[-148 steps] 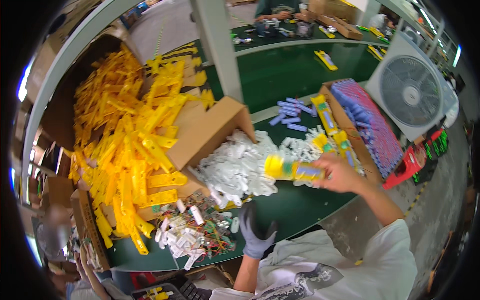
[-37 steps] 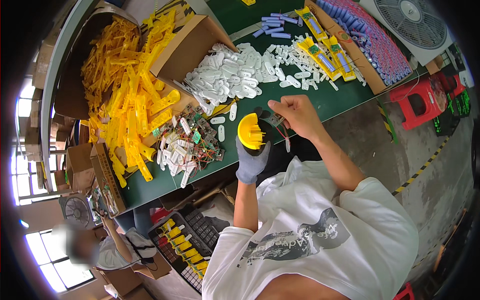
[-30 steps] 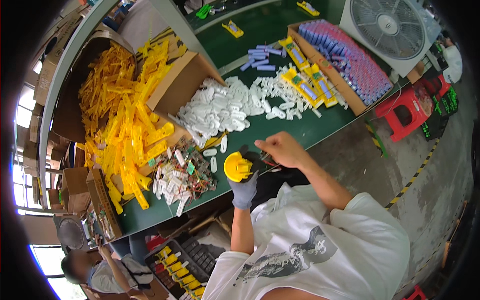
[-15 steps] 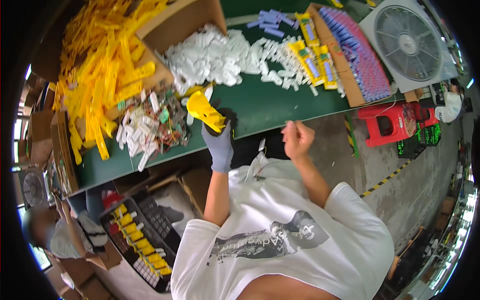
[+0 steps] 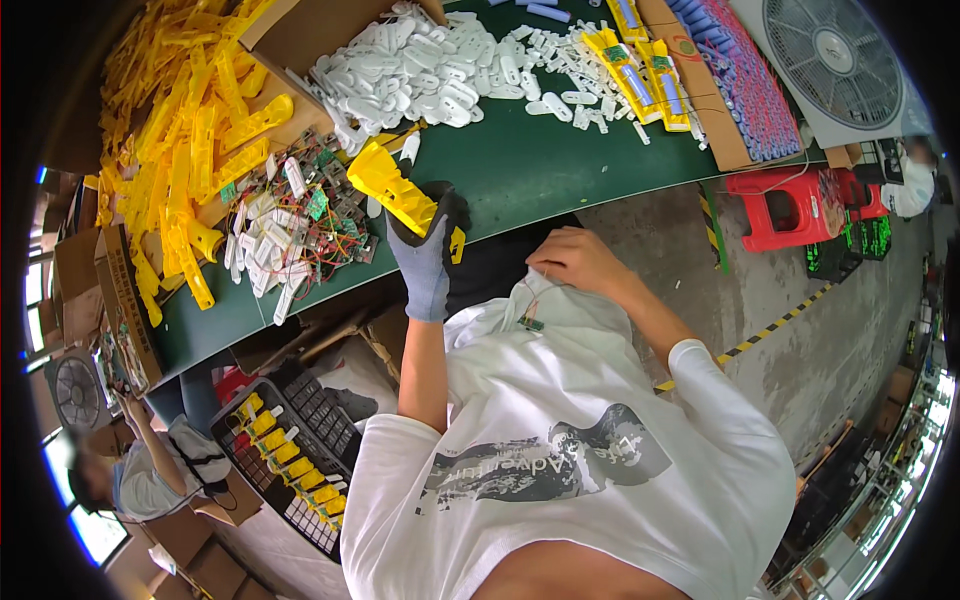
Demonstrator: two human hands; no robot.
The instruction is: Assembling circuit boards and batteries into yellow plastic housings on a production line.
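My left hand (image 5: 425, 255), in a grey glove with a black palm, grips a yellow plastic shell (image 5: 385, 188) above the table's front edge. The shell is tilted, its hollow side partly showing. At the raised front of my white shirt (image 5: 560, 375) is my bare right hand (image 5: 575, 257), with its fingers bent together. What they pinch, cloth or a thin wire, is hidden. Just below those fingertips a small green circuit board (image 5: 531, 323) with thin wires lies on the shirt.
Yellow shells (image 5: 215, 130), wired boards (image 5: 300, 215) and white plastic pieces (image 5: 420, 75) lie heaped on the green table (image 5: 500, 180). Battery cells (image 5: 735, 85) fill a carton at right. Beyond stand a fan (image 5: 830, 60) and red stools (image 5: 785, 200). A black crate (image 5: 290, 455) holds yellow units; a person (image 5: 150, 465) sits at left.
My right hand has come down to the shirt front from above it. The left hand, still gripping the yellow shell, has shifted slightly left. The whole view has tilted a little.
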